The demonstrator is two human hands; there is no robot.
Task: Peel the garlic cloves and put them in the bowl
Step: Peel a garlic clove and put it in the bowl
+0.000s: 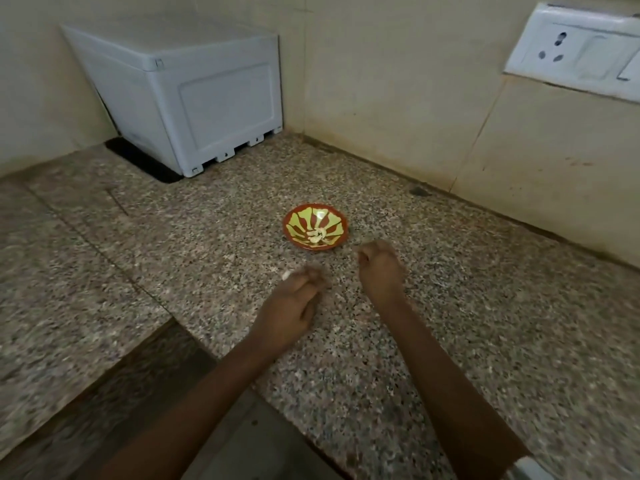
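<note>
A small white garlic clove (287, 275) is pinched at the fingertips of the left hand (289, 311), low over the speckled counter (450, 323). The right hand (379, 268) is curled shut just beside it (what is inside cannot be told). Just past both hands, a red and yellow bowl (337, 220) is set, with peeled garlic (317, 235) in it. Nothing is placed between. Far behind, a white box (194, 98) and a wall socket (571, 51) are seen.
</note>
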